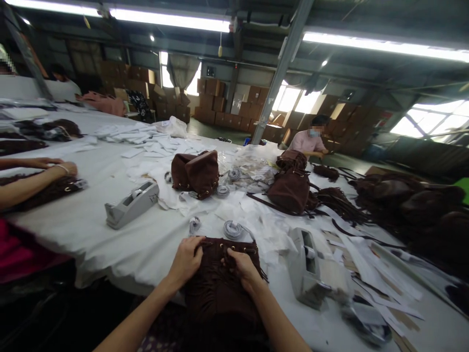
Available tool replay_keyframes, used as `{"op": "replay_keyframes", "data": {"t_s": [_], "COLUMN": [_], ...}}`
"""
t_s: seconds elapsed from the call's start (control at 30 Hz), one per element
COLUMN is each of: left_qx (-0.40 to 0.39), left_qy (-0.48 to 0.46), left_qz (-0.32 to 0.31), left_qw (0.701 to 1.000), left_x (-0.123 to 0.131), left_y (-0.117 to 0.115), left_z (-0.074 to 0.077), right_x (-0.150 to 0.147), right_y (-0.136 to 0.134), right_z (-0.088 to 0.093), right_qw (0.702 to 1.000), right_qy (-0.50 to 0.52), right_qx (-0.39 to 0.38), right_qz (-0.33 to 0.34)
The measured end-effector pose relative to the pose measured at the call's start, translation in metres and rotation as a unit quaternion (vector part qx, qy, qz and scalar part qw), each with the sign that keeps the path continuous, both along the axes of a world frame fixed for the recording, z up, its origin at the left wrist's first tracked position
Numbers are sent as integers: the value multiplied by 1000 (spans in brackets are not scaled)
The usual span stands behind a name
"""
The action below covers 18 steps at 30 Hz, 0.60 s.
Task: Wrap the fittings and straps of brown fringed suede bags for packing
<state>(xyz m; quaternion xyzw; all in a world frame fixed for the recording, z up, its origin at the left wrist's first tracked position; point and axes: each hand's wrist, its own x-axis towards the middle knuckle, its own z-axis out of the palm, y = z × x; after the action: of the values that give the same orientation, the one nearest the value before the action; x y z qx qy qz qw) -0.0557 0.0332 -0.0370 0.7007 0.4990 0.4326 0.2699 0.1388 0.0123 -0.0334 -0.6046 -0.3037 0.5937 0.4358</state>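
Observation:
A dark brown fringed suede bag [220, 288] lies at the near edge of the white table [84, 220], its eyelet-studded top rim facing away from me. My left hand [186, 261] grips the left part of that rim with curled fingers. My right hand [242, 266] pinches the rim a little to the right of centre. Two grey rolls of cord or tape [232, 229] lie just beyond the bag.
A grey tape dispenser [132, 203] sits left of centre, another [307, 266] right of my hands. More brown bags [196, 172] [291, 188], white paper sheets and plastic wrap cover the middle. A co-worker's arms [34, 178] reach in from the left; another person [311, 139] stands at the far side.

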Motion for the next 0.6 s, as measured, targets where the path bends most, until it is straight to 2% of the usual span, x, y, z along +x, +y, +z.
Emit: {"op": "replay_keyframes", "data": {"t_s": [0.07,0.1,0.2,0.27,0.4,0.6], "left_qx": [-99,-178,-399,-460,-476,-481], "left_qy": [-112,-173,-294,-310,-280,-238], "left_qz": [49,37,-46,-69,-74,-67], "left_qw": [988,968,867,829,831,841], "left_x": [3,9,37,55,74,77], "left_y": [-7,-11,-19,-19,-12,-10], "left_z": [10,15,21,19,13,7], "right_x": [0,-1,-6,-9,-11,-9], "right_y": [-3,-4,-10,-13,-14,-1], "right_z": [-3,-3,-5,-7,-14,-21], "right_qw": [1000,999,998,997,996,997], "right_qy": [27,37,55,59,38,36], "right_qx": [-2,1,23,47,76,49], "right_qz": [-7,-10,-9,-13,-39,-54]}}
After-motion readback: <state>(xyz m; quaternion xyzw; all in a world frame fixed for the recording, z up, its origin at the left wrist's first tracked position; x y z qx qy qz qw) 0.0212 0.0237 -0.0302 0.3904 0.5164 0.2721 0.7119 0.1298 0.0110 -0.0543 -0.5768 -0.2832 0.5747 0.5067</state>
